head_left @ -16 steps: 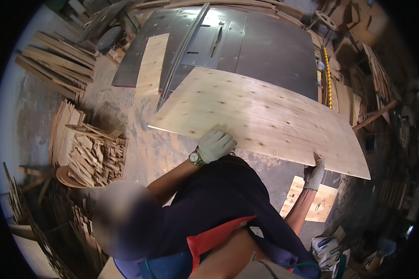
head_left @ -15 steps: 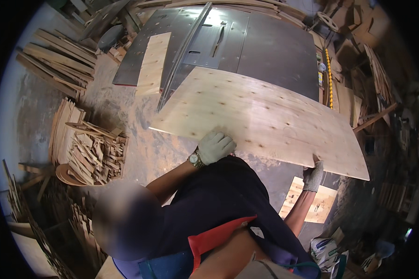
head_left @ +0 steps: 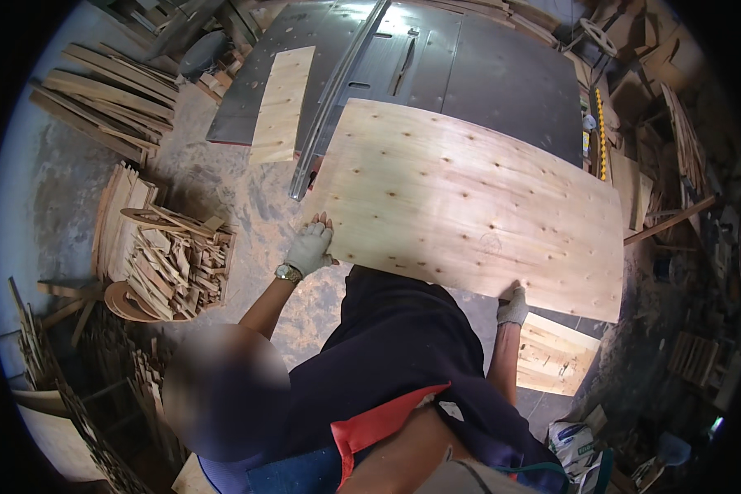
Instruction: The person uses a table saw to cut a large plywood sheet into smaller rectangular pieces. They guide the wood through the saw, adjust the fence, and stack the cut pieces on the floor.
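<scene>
A large pale plywood sheet (head_left: 477,198) with dark knots lies partly over the dark saw table (head_left: 502,82), its near edge overhanging toward me. My left hand (head_left: 309,249), in a light glove with a watch at the wrist, is at the sheet's near left corner, fingers extended and apart against the side edge. On the near edge, toward the right, my gloved right hand (head_left: 513,308) grips the sheet with the thumb on top; its other fingers are hidden underneath. Left of the sheet, a long metal fence (head_left: 337,90) crosses the table beside a slot with a blade.
A narrow plywood strip (head_left: 281,107) lies left of the fence. Wood offcuts (head_left: 177,267) fill a bin at left, with stacked boards (head_left: 111,99) behind. A smaller plywood piece (head_left: 556,354) is low at right, near a white sack (head_left: 572,445).
My left hand has moved left from the near edge to the sheet's left corner. The sheet has turned and shifted left; my right hand has moved left with it.
</scene>
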A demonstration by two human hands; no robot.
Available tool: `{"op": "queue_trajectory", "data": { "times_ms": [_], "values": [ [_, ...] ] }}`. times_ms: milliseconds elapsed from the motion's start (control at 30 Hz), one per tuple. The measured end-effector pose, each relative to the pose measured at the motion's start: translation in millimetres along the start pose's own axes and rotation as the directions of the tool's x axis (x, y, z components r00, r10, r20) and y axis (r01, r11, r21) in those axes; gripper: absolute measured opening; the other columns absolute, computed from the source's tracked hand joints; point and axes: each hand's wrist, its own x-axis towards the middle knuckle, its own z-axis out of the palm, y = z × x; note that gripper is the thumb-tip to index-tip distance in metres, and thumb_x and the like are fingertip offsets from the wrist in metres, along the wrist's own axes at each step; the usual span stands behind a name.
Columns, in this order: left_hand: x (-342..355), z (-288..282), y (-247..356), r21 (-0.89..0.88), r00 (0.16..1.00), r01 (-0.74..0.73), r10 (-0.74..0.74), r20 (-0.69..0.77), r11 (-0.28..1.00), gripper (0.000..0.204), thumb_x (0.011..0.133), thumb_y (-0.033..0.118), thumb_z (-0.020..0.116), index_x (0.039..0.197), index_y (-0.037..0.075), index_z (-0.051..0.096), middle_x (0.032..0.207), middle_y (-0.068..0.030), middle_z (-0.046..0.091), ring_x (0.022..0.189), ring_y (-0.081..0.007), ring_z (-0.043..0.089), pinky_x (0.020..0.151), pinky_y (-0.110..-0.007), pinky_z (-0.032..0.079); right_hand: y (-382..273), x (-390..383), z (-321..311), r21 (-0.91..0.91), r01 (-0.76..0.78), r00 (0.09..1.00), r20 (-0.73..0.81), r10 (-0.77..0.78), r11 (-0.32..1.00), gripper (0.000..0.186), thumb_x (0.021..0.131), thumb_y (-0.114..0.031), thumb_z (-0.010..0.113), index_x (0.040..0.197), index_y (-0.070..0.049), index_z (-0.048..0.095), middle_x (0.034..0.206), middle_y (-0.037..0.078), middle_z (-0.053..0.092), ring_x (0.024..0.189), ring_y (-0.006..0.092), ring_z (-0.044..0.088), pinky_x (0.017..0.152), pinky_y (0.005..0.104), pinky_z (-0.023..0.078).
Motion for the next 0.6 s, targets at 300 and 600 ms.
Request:
{"op": "queue_trajectory", "data": {
  "times_ms": [300,600],
  "values": [
    [30,44,-26,0.083,0.996,0.081,-0.078,-0.031,0.993,0.103,0.063,0.039,0.088,0.144,-0.007,0.043,0.153,-0.0279,0.041,0.143,-0.0423,0.041,0.112,-0.045,0.041,32,-14,6,-0.056,-0.028,0.999,0.018,0.029,0.998,0.022,0.092,-0.013,0.076,0.109,-0.001,0.07,0.101,0.006,0.071,0.09,0.0168,0.069,0.077,0.0367,0.061],
    [45,58,-40,-0.013,0.999,0.053,-0.053,-0.01,0.999,0.107,0.063,0.032,0.09,0.148,-0.008,0.038,0.157,-0.0288,0.035,0.145,-0.0427,0.037,0.115,-0.045,0.039,49,-7,15,-0.048,-0.006,1.0,-0.024,0.005,0.999,0.022,0.093,-0.016,0.076,0.108,-0.002,0.07,0.1,0.005,0.07,0.089,0.0163,0.068,0.075,0.0352,0.06]
  ]
}}
